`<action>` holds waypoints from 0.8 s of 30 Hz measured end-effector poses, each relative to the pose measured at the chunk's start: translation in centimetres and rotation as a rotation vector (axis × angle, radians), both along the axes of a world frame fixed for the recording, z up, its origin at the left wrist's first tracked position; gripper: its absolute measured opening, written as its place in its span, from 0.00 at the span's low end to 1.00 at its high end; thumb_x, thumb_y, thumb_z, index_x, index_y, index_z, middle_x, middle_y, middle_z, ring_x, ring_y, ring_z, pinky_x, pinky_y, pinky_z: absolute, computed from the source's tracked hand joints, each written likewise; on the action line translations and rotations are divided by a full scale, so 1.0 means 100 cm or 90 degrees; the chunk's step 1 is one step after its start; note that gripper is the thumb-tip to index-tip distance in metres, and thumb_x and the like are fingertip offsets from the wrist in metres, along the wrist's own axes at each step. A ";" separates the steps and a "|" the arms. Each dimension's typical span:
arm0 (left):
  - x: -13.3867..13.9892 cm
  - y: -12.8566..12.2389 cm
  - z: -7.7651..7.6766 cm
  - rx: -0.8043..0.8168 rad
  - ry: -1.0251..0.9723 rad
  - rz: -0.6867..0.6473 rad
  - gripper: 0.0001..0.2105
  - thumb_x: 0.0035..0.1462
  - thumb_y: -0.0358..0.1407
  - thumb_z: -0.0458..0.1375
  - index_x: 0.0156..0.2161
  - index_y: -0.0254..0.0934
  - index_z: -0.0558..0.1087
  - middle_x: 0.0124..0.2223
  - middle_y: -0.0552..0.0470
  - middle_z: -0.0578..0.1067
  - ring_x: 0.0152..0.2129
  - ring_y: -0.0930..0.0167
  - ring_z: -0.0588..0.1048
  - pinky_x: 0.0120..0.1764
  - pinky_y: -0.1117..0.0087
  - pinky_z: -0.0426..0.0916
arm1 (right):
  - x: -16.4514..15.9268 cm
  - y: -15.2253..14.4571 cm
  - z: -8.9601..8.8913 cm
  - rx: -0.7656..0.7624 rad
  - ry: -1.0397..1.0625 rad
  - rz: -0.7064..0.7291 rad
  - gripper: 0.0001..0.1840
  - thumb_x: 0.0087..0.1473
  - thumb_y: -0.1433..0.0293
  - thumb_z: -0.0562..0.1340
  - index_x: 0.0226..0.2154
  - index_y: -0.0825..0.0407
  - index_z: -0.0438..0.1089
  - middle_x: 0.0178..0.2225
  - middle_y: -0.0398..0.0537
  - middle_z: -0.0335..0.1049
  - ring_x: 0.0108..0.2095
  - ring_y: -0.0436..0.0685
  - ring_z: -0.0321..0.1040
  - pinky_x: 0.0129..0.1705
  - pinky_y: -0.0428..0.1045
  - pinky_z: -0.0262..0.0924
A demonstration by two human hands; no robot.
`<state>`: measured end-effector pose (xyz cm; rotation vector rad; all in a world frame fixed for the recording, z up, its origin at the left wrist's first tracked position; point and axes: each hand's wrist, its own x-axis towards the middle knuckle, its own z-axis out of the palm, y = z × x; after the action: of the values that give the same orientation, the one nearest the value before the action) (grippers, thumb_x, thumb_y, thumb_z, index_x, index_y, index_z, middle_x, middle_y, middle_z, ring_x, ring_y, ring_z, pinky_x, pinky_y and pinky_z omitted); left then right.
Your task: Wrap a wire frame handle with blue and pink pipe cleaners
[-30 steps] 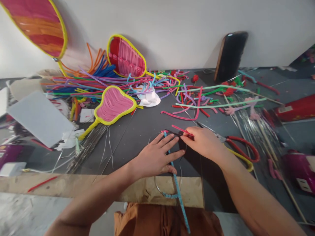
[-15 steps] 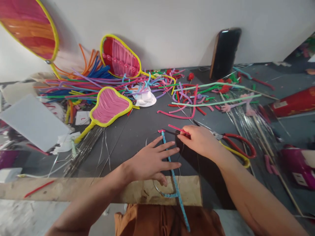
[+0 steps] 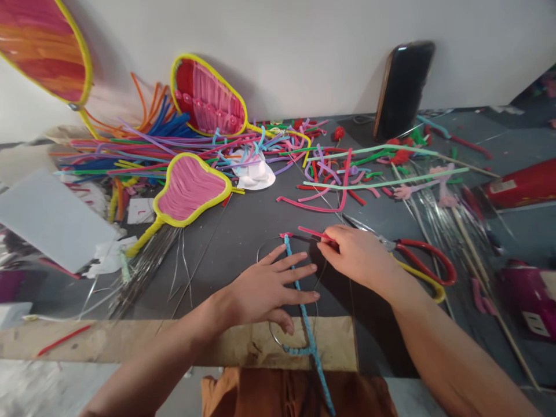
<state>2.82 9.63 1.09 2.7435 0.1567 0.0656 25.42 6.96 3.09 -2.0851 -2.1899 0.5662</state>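
In the head view, the person's left hand (image 3: pixel 260 289) is lying palm down with its fingers spread wide, reaching across a blue-wrapped stem (image 3: pixel 307 327); how firmly it is pressing cannot be told. The stem is running from a pink-wrapped tip (image 3: pixel 286 234) near the middle of the bench (image 3: pixel 243 231) down across a brown strip (image 3: pixel 339 347) and out past the bench's near edge, over the person's brown clothing (image 3: pixel 260 394). A thin wire loop (image 3: pixel 274 339), partly hidden by the left hand, is curving around beside the stem and meeting it low down at a short blue-wrapped stretch. The right hand (image 3: pixel 358 255) is pinching a pink pipe cleaner (image 3: pixel 309 232) between closed fingers, its free end pointing left toward the pink-wrapped tip but staying apart from it. Pliers (image 3: pixel 403 244) with one red and one yellow handle are lying just beside the right hand, partly behind it. A bent pink pipe cleaner (image 3: pixel 313 207) is resting beyond the hands, and a pink, yellow-rimmed fan shape (image 3: pixel 195 188) is lying to the left. Farther back, a heap of coloured pipe cleaners (image 3: pixel 152 142) is spreading along the wall (image 3: pixel 304 58), where a phone (image 3: pixel 403 90) is leaning upright.
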 end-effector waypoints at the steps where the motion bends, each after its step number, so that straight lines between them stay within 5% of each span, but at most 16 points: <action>1: 0.000 0.000 0.001 -0.003 -0.001 0.003 0.26 0.52 0.54 0.54 0.56 0.52 0.64 0.64 0.52 0.57 0.62 0.60 0.50 0.60 0.49 0.45 | 0.000 0.000 0.000 -0.003 0.003 0.002 0.08 0.55 0.69 0.53 0.27 0.50 0.64 0.28 0.44 0.70 0.27 0.52 0.66 0.28 0.47 0.47; 18: 0.004 -0.004 0.004 0.010 0.024 0.013 0.26 0.51 0.54 0.54 0.56 0.53 0.64 0.63 0.52 0.58 0.62 0.61 0.51 0.60 0.50 0.45 | 0.003 -0.001 0.001 -0.012 0.009 0.028 0.07 0.56 0.68 0.54 0.29 0.51 0.65 0.30 0.45 0.70 0.28 0.53 0.66 0.29 0.47 0.49; 24: -0.010 0.004 0.040 -0.049 0.006 0.054 0.16 0.57 0.46 0.53 0.50 0.53 0.70 0.61 0.54 0.62 0.61 0.62 0.54 0.59 0.53 0.50 | 0.003 -0.003 -0.003 -0.005 0.004 0.028 0.08 0.55 0.67 0.55 0.27 0.50 0.64 0.29 0.45 0.70 0.28 0.53 0.66 0.27 0.47 0.47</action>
<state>1.82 10.04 5.11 2.6606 0.2718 0.0681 25.70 6.62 2.82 -2.0402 -2.2391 0.5847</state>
